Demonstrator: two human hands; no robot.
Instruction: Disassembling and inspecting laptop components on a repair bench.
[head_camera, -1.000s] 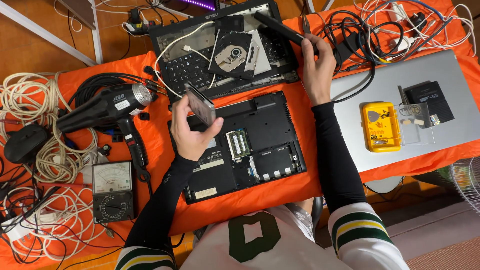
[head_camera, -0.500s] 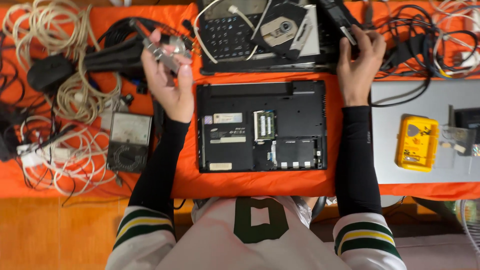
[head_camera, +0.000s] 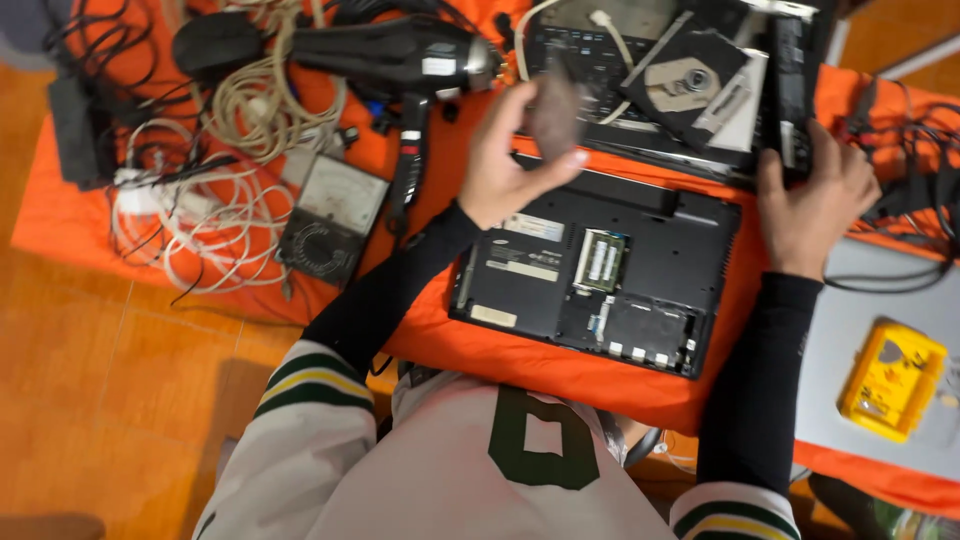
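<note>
hair dryer (head_camera: 400, 60), multimeter (head_camera: 333, 215) (beside cables (head_camera: 200, 215)).

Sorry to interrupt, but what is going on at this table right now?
A person is taking laptops apart on an orange cloth. The left hand holds up a small flat part, blurred, above an upturned black laptop whose bottom covers are off. The right hand grips a long black battery at the edge of a second open laptop. A hair dryer, meter and cables lie to the left.
</note>
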